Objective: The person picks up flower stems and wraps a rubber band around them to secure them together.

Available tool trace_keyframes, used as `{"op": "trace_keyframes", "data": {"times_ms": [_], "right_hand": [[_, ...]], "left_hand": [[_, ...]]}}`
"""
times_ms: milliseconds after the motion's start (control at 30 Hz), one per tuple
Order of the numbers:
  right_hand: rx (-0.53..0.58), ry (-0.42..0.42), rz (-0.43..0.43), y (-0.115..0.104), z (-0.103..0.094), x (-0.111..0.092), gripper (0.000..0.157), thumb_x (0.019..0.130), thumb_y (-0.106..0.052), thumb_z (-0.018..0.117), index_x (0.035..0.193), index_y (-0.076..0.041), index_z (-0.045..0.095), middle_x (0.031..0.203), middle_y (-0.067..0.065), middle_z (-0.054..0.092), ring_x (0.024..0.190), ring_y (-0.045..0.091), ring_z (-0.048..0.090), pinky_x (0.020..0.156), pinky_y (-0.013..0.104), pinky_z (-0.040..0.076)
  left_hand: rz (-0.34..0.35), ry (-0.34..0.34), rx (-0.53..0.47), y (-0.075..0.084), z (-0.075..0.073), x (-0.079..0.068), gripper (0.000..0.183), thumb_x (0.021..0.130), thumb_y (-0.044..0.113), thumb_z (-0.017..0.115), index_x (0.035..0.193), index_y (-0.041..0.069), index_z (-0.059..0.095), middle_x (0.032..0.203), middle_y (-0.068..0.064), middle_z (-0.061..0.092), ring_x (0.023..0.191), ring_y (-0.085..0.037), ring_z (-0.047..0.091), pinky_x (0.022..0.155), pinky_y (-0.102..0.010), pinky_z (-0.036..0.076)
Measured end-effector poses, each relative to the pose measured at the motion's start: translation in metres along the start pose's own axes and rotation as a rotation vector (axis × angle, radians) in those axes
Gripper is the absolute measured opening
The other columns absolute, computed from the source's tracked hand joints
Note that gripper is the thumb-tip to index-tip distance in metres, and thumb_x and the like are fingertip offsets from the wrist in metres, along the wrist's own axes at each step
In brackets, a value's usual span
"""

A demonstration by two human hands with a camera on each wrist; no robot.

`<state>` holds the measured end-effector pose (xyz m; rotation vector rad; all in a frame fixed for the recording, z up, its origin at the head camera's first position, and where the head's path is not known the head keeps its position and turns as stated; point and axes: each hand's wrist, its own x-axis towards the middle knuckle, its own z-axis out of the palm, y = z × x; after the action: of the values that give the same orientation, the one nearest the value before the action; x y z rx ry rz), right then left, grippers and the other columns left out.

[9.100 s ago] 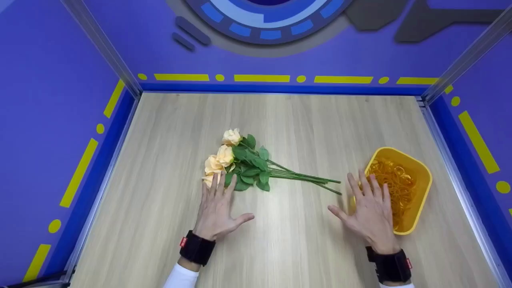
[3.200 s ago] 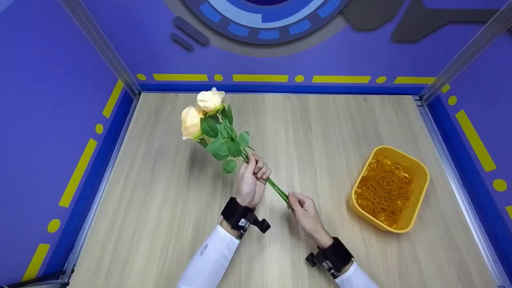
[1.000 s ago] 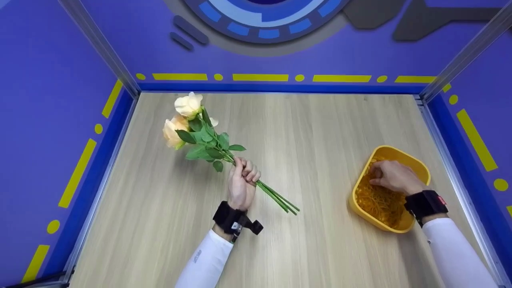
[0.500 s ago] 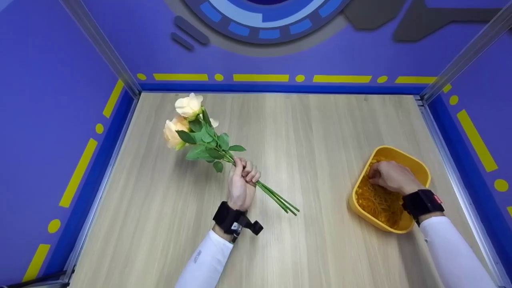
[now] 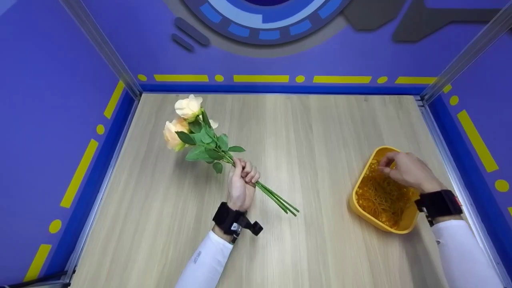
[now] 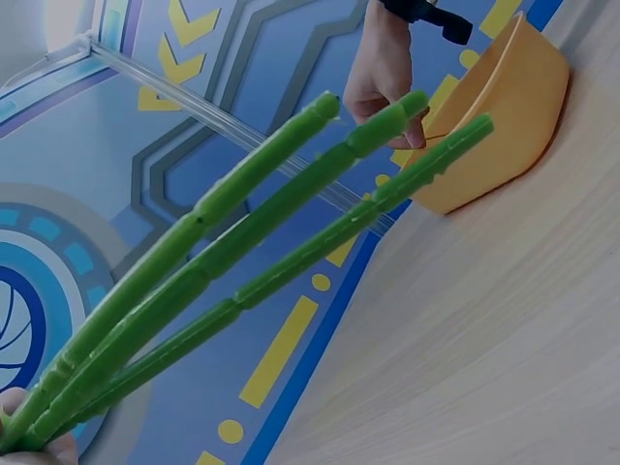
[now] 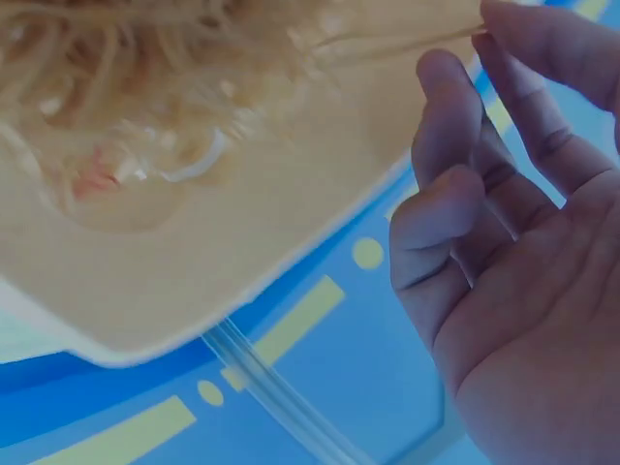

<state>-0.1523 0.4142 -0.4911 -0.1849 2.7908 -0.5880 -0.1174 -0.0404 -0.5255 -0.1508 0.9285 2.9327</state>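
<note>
My left hand (image 5: 242, 184) grips a bunch of cream-peach roses (image 5: 189, 107) around the green stems (image 5: 276, 197), blooms to the upper left. Three cut stem ends (image 6: 320, 111) fan out in the left wrist view. My right hand (image 5: 412, 172) is over the yellow bin (image 5: 366, 215), which holds a heap of amber rubber bands (image 5: 382, 198). In the right wrist view, thumb and index fingertip pinch a thin rubber band (image 7: 407, 46) that runs back toward the heap. The other fingers are loosely bent. Some blooms are hidden behind others.
The wood-grain table (image 5: 320, 248) is bounded by blue panels (image 5: 44, 120) on the left, back and right. Metal rails (image 5: 468, 192) line its side edges. The bin stands near the right rail.
Roses lying on the table were picked up, and the right hand left the stems for the bin. In the last half second it rose slightly rightward from the heap, pinching a rubber band; the left stayed still.
</note>
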Motion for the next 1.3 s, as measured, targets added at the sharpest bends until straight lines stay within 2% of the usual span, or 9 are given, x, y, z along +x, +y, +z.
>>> {"op": "trace_keyframes", "data": {"times_ms": [200, 400, 533, 700, 800, 900, 1100, 1200, 1300], "right_hand": [[0.075, 0.059, 0.011, -0.003, -0.021, -0.012, 0.021, 0.105, -0.028, 0.068, 0.108, -0.008, 0.071, 0.105, 0.017, 0.072, 0.076, 0.018, 0.058, 0.057, 0.026, 0.048], [0.133, 0.236, -0.089, -0.008, -0.032, -0.021, 0.015, 0.104, -0.021, 0.07, 0.103, -0.006, 0.072, 0.089, 0.012, 0.071, 0.065, 0.006, 0.051, 0.052, 0.022, 0.042], [0.149, 0.354, -0.148, -0.022, -0.031, -0.023, 0.009, 0.103, -0.014, 0.07, 0.103, -0.005, 0.072, 0.085, 0.007, 0.069, 0.064, 0.002, 0.049, 0.052, 0.018, 0.039], [0.188, 0.505, -0.232, -0.051, -0.018, -0.027, 0.006, 0.1, -0.008, 0.072, 0.102, -0.003, 0.071, 0.08, 0.004, 0.065, 0.059, 0.0, 0.045, 0.051, 0.015, 0.035], [0.195, 0.544, -0.316, -0.066, -0.006, -0.031, 0.005, 0.099, -0.003, 0.072, 0.1, 0.001, 0.07, 0.081, 0.005, 0.066, 0.061, -0.001, 0.043, 0.053, 0.013, 0.035], [0.173, 0.558, -0.41, -0.08, 0.005, -0.033, 0.005, 0.096, 0.003, 0.073, 0.098, 0.0, 0.069, 0.085, 0.006, 0.069, 0.065, -0.001, 0.044, 0.058, 0.012, 0.035], [0.152, 0.588, -0.622, -0.108, 0.026, -0.032, 0.024, 0.085, 0.015, 0.078, 0.094, -0.005, 0.068, 0.087, 0.003, 0.07, 0.069, 0.0, 0.047, 0.06, 0.015, 0.038], [0.151, 0.58, -0.709, -0.12, 0.039, -0.032, 0.028, 0.082, 0.016, 0.079, 0.095, -0.007, 0.068, 0.087, 0.002, 0.07, 0.069, 0.003, 0.05, 0.06, 0.017, 0.041], [0.145, 0.541, -0.759, -0.131, 0.052, -0.032, 0.028, 0.083, 0.014, 0.079, 0.097, -0.008, 0.068, 0.088, 0.001, 0.069, 0.07, 0.005, 0.056, 0.062, 0.019, 0.046]], "left_hand": [[0.002, 0.002, -0.001, 0.0, 0.002, 0.0, 0.037, 0.116, 0.037, 0.019, 0.088, 0.018, 0.036, 0.068, 0.007, 0.023, 0.055, -0.005, 0.024, 0.056, -0.019, 0.023], [0.016, -0.001, 0.002, 0.001, 0.003, 0.0, 0.037, 0.116, 0.036, 0.017, 0.089, 0.018, 0.034, 0.068, 0.007, 0.021, 0.055, -0.004, 0.025, 0.056, -0.019, 0.024], [0.026, -0.004, 0.006, 0.003, 0.005, 0.001, 0.037, 0.116, 0.036, 0.017, 0.089, 0.018, 0.034, 0.069, 0.007, 0.021, 0.055, -0.004, 0.027, 0.056, -0.019, 0.025], [0.025, -0.017, 0.012, 0.006, 0.009, 0.003, 0.036, 0.115, 0.038, 0.02, 0.088, 0.018, 0.034, 0.07, 0.006, 0.02, 0.056, -0.005, 0.025, 0.057, -0.019, 0.025], [0.024, -0.023, 0.018, 0.008, 0.012, 0.004, 0.037, 0.115, 0.039, 0.02, 0.088, 0.019, 0.034, 0.07, 0.007, 0.02, 0.056, -0.005, 0.025, 0.057, -0.019, 0.025], [0.028, -0.02, 0.018, 0.009, 0.014, 0.006, 0.036, 0.115, 0.038, 0.021, 0.088, 0.019, 0.035, 0.069, 0.007, 0.022, 0.055, -0.004, 0.026, 0.057, -0.019, 0.025], [0.037, -0.029, 0.022, 0.011, 0.021, 0.009, 0.036, 0.116, 0.035, 0.019, 0.089, 0.019, 0.036, 0.068, 0.008, 0.024, 0.055, -0.004, 0.027, 0.057, -0.019, 0.025], [0.032, -0.033, 0.015, 0.011, 0.024, 0.01, 0.037, 0.116, 0.035, 0.019, 0.088, 0.018, 0.035, 0.068, 0.009, 0.025, 0.055, -0.004, 0.027, 0.057, -0.019, 0.024], [0.029, -0.033, 0.011, 0.01, 0.025, 0.011, 0.037, 0.116, 0.036, 0.02, 0.087, 0.018, 0.034, 0.068, 0.009, 0.024, 0.055, -0.003, 0.027, 0.056, -0.019, 0.024]]}}
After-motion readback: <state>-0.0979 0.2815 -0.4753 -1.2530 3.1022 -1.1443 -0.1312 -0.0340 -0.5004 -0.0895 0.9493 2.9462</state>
